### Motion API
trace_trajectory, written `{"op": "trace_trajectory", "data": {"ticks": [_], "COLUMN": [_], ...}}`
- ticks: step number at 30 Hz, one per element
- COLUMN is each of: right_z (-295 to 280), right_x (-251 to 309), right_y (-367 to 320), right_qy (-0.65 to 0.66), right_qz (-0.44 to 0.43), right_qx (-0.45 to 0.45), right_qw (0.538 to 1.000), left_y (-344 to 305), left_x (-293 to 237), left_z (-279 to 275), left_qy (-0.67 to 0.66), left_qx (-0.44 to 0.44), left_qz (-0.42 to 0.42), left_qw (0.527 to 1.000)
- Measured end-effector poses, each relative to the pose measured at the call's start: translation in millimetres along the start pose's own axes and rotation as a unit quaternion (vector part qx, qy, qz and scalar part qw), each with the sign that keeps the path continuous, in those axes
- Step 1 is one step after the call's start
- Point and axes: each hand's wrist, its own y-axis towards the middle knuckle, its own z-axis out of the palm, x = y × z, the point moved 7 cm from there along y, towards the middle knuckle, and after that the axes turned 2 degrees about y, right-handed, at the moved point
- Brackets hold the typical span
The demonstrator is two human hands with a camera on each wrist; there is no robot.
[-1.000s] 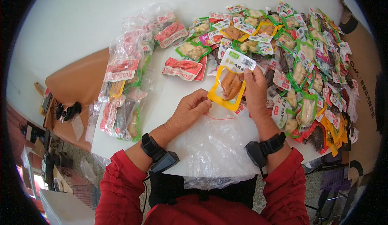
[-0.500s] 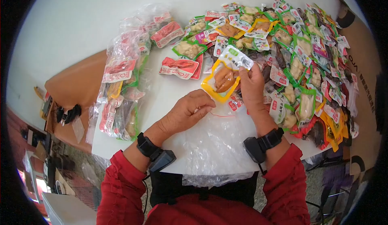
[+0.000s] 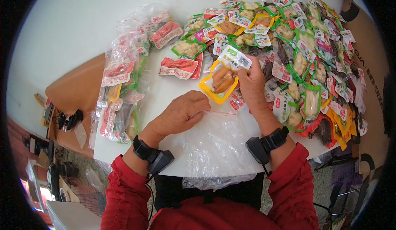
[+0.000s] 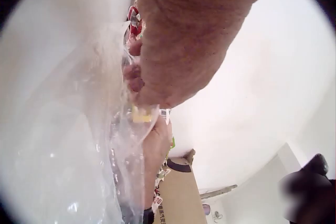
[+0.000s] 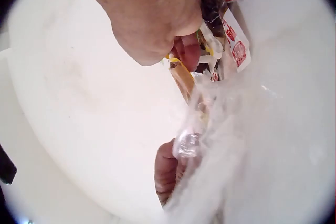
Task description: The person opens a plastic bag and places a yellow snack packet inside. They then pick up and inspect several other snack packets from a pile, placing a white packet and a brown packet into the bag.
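In the head view my right hand (image 3: 252,84) pinches a yellow-edged vacuum pouch (image 3: 222,81) of brown meat by its white printed corner, thumb on the front. The pouch tilts above the table, just beyond the mouth of a clear plastic bag (image 3: 218,151) with a red line along its opening. My left hand (image 3: 179,113) has its fingers curled at that opening's left corner. In the right wrist view, the left fingers (image 5: 166,174) grip the bag's film, and the pouch (image 5: 182,80) hangs near the bag's edge. The bag hangs over the table's front edge.
A big heap of food pouches (image 3: 303,62) covers the table's right side. Red packets (image 3: 179,68) and a green-edged pouch (image 3: 187,48) lie ahead. Filled clear bags (image 3: 119,77) line the left. Beyond are a cardboard box (image 3: 369,106) and a brown padded seat (image 3: 78,93).
My right hand has brought the pouch leftward over the far side of the bag's mouth. The left hand has drawn back left and toward the body, and the camera view has shifted slightly.
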Motion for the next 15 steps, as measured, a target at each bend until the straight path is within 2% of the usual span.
{"op": "trace_trajectory", "data": {"ticks": [2, 4, 5, 7, 9, 11, 12, 14, 15], "right_z": [2, 15, 17, 34, 41, 55, 53, 57, 58], "right_x": [9, 6, 5, -3, -4, -11, -2, 9, 9], "right_y": [-2, -8, -10, -20, -24, -33, -33, -49, -51], "right_qy": [-0.02, -0.003, -0.003, 0.112, 0.117, 0.157, 0.157, 0.126, 0.127], "right_qz": [-0.017, 0.078, 0.078, 0.139, 0.124, 0.121, 0.122, 0.26, 0.261], "right_qx": [0.01, 0.098, 0.099, 0.177, 0.209, 0.299, 0.301, 0.398, 0.4], "right_qw": [1.0, 0.992, 0.992, 0.968, 0.963, 0.933, 0.933, 0.871, 0.87], "left_y": [0, -2, -2, -3, -4, -3, -3, -4, -4], "left_x": [5, 11, 10, 11, 14, 17, 17, 16, 14], "left_z": [-1, -12, -12, -17, -16, -15, -15, -15, -15], "left_qy": [0.04, 0.005, 0.006, 0.001, 0.004, 0.006, 0.018, 0.029, 0.041], "left_qx": [-0.03, -0.107, -0.107, -0.134, -0.137, -0.139, -0.149, -0.16, -0.162], "left_qz": [-0.003, -0.026, -0.026, -0.062, -0.06, -0.057, -0.048, -0.043, -0.035], "left_qw": [0.999, 0.994, 0.994, 0.989, 0.989, 0.989, 0.987, 0.986, 0.985]}}
